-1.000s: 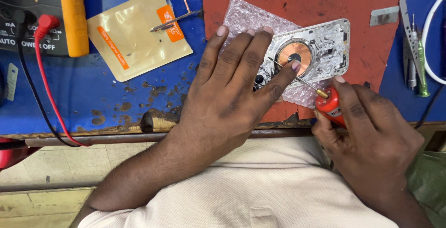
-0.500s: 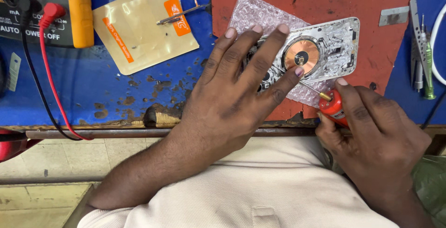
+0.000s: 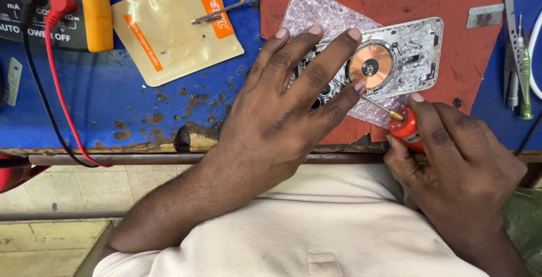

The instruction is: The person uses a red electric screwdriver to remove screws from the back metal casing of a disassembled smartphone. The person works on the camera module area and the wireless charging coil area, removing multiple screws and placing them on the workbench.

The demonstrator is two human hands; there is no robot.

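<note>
Red-handled screwdriver (image 3: 403, 125), pinched in the right hand (image 3: 457, 164) fingers, has edged inward toward the copper coil (image 3: 370, 66), while the left hand (image 3: 282, 113) stays splayed flat, pinning the opened phone (image 3: 406, 57) near the surface's front edge.

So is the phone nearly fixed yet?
Not yet, I'd say. Done: the opened phone already lies bare, its copper coil showing. In hand: the left hand presses it flat while the right hand works a red screwdriver into it. Left: no cover is back on.
</note>
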